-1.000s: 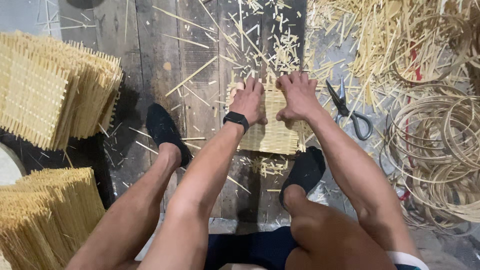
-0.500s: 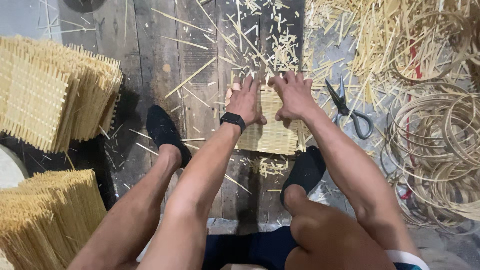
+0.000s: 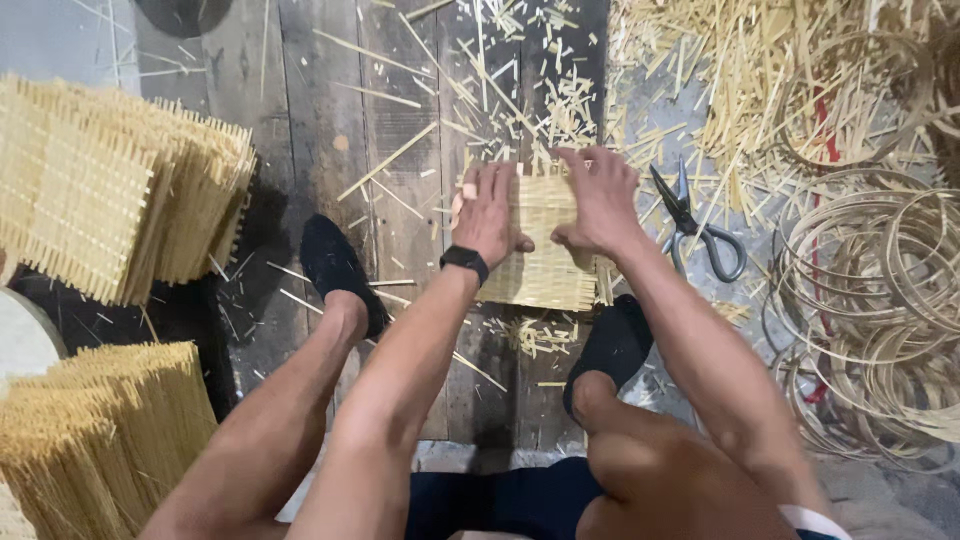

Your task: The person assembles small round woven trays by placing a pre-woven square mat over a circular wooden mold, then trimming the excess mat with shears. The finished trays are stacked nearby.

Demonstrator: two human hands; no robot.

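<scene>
Woven bamboo mat (image 3: 545, 265): flat on the plank floor (image 3: 330, 150) between your feet; your left hand (image 3: 487, 215) pressed on its left edge, grip spread flat, clamped on nothing; your right hand (image 3: 600, 200) on its upper right, fingers splayed, thumb against the weave. Scissors (image 3: 700, 225): just right of the mat, blades apart. Bamboo hoops (image 3: 880, 300): far right. Finished mat stack (image 3: 110, 190): left, well apart. Loose splints (image 3: 540, 100): scattered above the mat.

woven mat (image 3: 545, 270) between feet, scissors (image 3: 700, 225) right, stacks (image 3: 120, 190) left
</scene>
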